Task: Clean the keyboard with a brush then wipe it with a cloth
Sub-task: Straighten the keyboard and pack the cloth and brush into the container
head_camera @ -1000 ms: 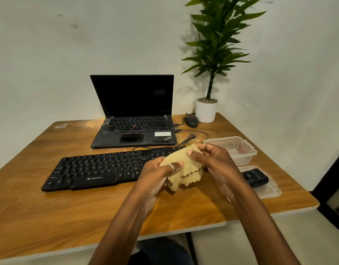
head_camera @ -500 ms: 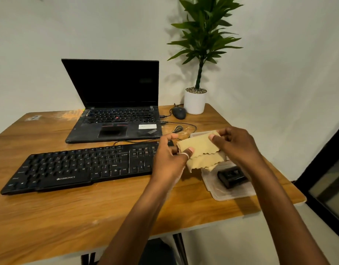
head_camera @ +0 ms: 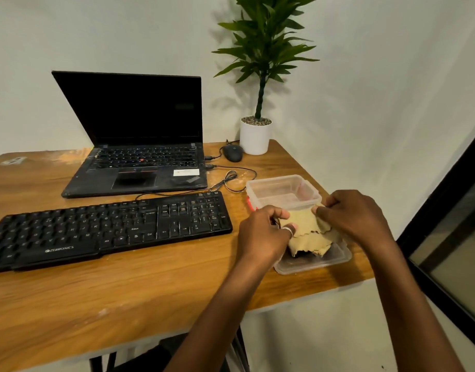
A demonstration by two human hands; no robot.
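Observation:
A black keyboard [head_camera: 107, 229] lies across the left and middle of the wooden table [head_camera: 123, 296]. A tan cloth [head_camera: 310, 233] with wavy edges hangs between both hands, low over a clear plastic lid [head_camera: 315, 261] at the table's right edge. My left hand [head_camera: 263, 234] pinches the cloth's left side, and my right hand [head_camera: 354, 216] pinches its right side. A dark object under the cloth on the lid is mostly hidden. I cannot see a brush.
An open black laptop [head_camera: 134, 146] stands behind the keyboard. A clear plastic box [head_camera: 283, 193] sits just behind the hands. A black mouse [head_camera: 233, 153], a potted plant [head_camera: 255, 135] and loose cables [head_camera: 228, 181] occupy the back right corner.
Both hands carried the cloth to the right and down, from beside the keyboard's right end to just above the plastic lid. The dark object on the lid is now covered.

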